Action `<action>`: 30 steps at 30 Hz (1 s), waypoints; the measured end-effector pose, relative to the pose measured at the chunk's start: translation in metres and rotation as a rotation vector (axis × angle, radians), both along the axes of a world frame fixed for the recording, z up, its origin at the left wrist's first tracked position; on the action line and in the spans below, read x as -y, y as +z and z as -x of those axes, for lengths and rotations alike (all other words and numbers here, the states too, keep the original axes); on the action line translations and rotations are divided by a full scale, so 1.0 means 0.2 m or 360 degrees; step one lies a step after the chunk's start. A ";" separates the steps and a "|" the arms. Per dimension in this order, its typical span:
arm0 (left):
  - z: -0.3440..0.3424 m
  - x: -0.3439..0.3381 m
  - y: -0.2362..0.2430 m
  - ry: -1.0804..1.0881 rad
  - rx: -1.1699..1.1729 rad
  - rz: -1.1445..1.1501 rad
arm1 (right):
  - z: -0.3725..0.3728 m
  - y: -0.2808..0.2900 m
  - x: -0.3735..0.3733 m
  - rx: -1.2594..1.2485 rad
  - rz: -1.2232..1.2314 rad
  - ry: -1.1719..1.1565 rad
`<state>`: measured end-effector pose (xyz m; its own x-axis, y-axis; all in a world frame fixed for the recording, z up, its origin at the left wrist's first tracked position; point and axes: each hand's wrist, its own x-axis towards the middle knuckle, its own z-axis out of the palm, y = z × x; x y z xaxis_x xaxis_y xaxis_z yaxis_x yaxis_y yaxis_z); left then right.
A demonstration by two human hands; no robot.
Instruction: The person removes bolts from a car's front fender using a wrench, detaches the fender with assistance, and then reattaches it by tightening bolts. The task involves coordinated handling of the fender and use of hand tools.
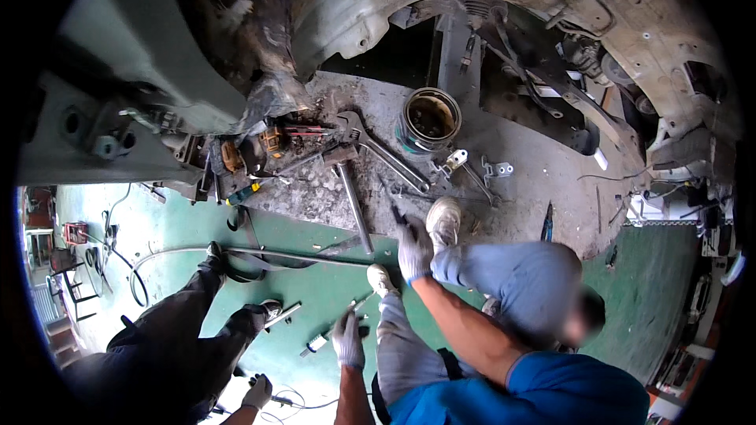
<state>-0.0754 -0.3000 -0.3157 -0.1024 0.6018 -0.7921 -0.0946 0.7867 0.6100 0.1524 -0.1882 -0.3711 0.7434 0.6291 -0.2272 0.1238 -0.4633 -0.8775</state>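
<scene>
My right hand (347, 338), in a grey glove, reaches up from the bottom edge. Its fingers close on a slim silver bar tool (316, 343) that lies slanted on the green floor. At the lower left, my left hand (257, 390) wears a light glove with the fingers curled, just beside a thin black cable (295, 403); what it holds is unclear. A squatting person in a blue shirt (551, 393) stretches a gloved hand (414, 249) toward the dirty concrete patch, next to their pale shoe (444, 220).
A stripped car body (472, 0) arches over the top. Below it lie a large adjustable wrench (378, 153), a long-handled hammer (353, 197), a rusty tin can (429, 120), metal brackets and pliers. Dark-trousered legs (181, 323) stretch along the left. A long rod (299, 256) crosses the floor.
</scene>
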 end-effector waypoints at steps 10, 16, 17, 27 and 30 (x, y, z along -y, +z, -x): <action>-0.24 -0.79 0.50 0.0964 0.1212 -0.0092 | 0.03 1.39 0.07 -0.1471 -0.0110 0.1297; -0.30 -1.03 1.45 0.0690 0.1541 -0.0712 | -0.26 2.07 -0.28 -0.1556 -0.0448 0.1997; -0.31 -1.03 1.64 0.0636 0.1500 -0.0850 | -0.31 2.15 -0.30 -0.1848 -0.0540 0.1992; -0.33 -1.30 2.39 -0.0032 0.1443 -0.1746 | -0.28 2.60 -0.46 -0.1808 -0.1590 0.2159; -0.38 -1.35 2.55 0.0030 0.1541 -0.1599 | -0.23 2.74 -0.49 -0.1827 -0.1797 0.2128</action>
